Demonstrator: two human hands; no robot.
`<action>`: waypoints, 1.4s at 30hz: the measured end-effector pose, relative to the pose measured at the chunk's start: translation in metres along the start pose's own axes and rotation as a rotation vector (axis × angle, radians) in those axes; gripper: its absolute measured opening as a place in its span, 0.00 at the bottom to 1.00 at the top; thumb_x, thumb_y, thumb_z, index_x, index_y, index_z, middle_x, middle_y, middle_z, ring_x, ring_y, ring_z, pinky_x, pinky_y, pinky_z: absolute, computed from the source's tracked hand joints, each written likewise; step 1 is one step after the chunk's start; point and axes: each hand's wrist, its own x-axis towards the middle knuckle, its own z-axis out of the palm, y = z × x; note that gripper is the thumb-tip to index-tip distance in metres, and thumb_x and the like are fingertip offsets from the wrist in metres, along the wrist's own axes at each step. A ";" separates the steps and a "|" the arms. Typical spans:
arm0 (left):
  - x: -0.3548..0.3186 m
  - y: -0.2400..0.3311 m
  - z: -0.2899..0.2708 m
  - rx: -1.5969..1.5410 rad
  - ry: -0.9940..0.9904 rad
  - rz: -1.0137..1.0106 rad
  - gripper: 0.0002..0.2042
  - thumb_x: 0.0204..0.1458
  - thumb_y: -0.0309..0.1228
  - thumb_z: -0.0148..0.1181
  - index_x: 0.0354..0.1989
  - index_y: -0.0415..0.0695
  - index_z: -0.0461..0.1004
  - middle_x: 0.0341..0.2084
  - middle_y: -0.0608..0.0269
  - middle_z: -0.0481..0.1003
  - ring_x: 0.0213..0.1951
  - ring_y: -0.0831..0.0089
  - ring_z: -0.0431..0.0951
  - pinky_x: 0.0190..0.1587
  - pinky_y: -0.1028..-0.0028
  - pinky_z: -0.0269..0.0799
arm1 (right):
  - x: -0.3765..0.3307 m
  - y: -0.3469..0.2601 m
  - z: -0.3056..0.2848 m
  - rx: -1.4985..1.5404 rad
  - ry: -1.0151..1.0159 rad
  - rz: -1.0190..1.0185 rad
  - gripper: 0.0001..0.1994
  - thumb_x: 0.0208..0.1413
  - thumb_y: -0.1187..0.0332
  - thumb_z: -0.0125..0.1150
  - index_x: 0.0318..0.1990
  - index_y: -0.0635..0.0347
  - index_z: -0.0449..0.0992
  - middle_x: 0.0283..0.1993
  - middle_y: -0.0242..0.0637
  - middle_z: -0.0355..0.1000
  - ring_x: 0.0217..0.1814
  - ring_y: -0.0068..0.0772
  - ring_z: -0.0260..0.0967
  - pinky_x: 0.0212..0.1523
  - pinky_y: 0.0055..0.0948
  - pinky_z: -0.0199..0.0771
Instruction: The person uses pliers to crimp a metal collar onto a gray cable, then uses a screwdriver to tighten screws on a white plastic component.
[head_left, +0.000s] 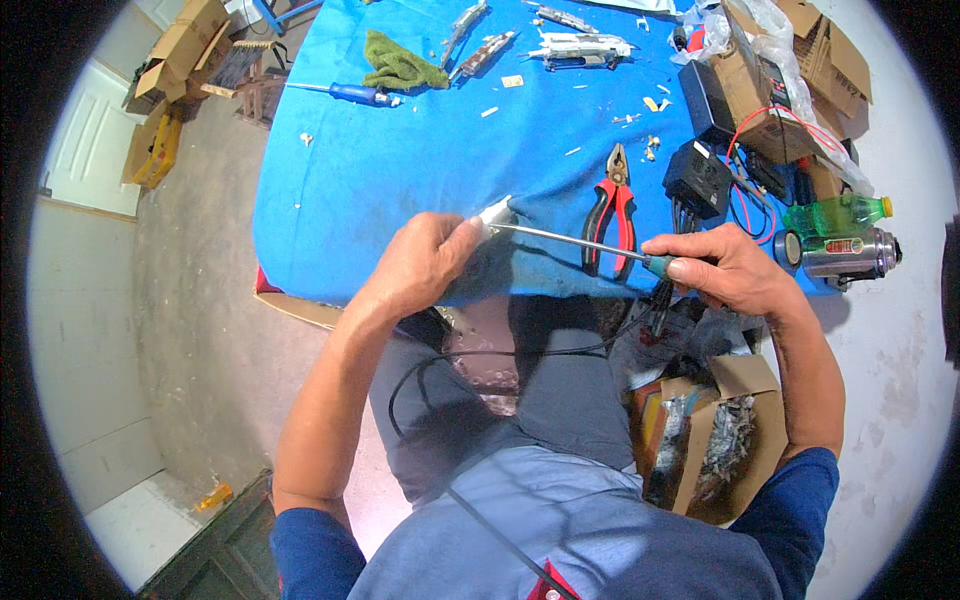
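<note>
My left hand [425, 262] pinches a small white plastic part [495, 213] just above the near edge of the blue-covered table [380, 180]. In my right hand [735, 268] is a screwdriver [570, 241] with a long thin metal shaft and a dark green handle. Its tip meets the white part beside my left thumb; whether it sits in a screw or a slot is too small to tell. Pliers with red and black handles [612, 210] lie behind the screwdriver shaft, jaws pointing away from me.
Farther back lie a blue screwdriver [350, 94], a green cloth [400, 62] and several white plastic assemblies [580, 48]. On the right are black boxes with cables [698, 178], a green bottle [838, 214] and a metal flask [850, 254]. An open carton [745, 440] stands below my right arm.
</note>
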 end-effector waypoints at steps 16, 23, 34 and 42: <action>0.011 0.008 -0.015 -0.152 -0.049 -0.238 0.25 0.59 0.50 0.49 0.24 0.38 0.71 0.15 0.68 0.64 0.17 0.80 0.61 0.19 0.74 0.57 | 0.014 -0.045 -0.007 -0.408 -0.008 -0.292 0.17 0.60 0.63 0.52 0.51 0.66 0.75 0.38 0.50 0.78 0.43 0.45 0.77 0.46 0.36 0.73; 0.011 0.001 -0.001 -0.037 0.101 -0.166 0.23 0.58 0.49 0.51 0.24 0.39 0.71 0.15 0.70 0.65 0.17 0.80 0.61 0.19 0.73 0.56 | 0.026 -0.071 -0.026 -0.521 -0.065 -0.245 0.18 0.61 0.63 0.54 0.55 0.62 0.74 0.23 0.36 0.71 0.22 0.25 0.66 0.26 0.29 0.69; 0.011 -0.033 0.024 -0.093 0.307 0.184 0.20 0.57 0.44 0.54 0.20 0.40 0.70 0.14 0.70 0.66 0.17 0.82 0.62 0.18 0.76 0.56 | -0.011 -0.011 0.053 -0.465 0.375 -0.547 0.13 0.58 0.61 0.55 0.48 0.50 0.76 0.30 0.50 0.73 0.33 0.54 0.73 0.33 0.46 0.70; -0.025 -0.036 0.074 -0.126 0.188 0.126 0.22 0.60 0.44 0.49 0.25 0.35 0.71 0.16 0.68 0.66 0.22 0.79 0.64 0.24 0.72 0.62 | -0.054 -0.003 0.057 -0.473 0.282 -0.379 0.14 0.58 0.61 0.56 0.50 0.49 0.77 0.29 0.49 0.74 0.32 0.53 0.72 0.32 0.43 0.70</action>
